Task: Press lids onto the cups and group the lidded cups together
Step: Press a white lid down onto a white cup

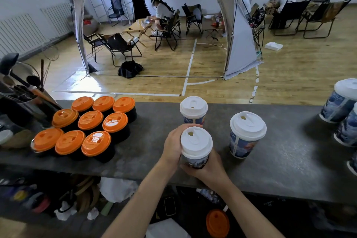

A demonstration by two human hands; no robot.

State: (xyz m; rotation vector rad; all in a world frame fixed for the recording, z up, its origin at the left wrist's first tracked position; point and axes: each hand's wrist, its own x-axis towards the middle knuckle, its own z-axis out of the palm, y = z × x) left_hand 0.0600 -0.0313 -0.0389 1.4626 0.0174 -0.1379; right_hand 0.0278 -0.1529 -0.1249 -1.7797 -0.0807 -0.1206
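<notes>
Left hand and right hand held a white-lidded cup, fingers curled round it, near the worktop's front edge.

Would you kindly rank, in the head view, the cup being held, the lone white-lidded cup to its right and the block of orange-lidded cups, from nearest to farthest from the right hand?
1. The held cup: gripped at its base by the right hand, in the middle.
2. The lone white-lidded cup: just off to the right.
3. The orange-lidded cups: well over on the left.
</notes>
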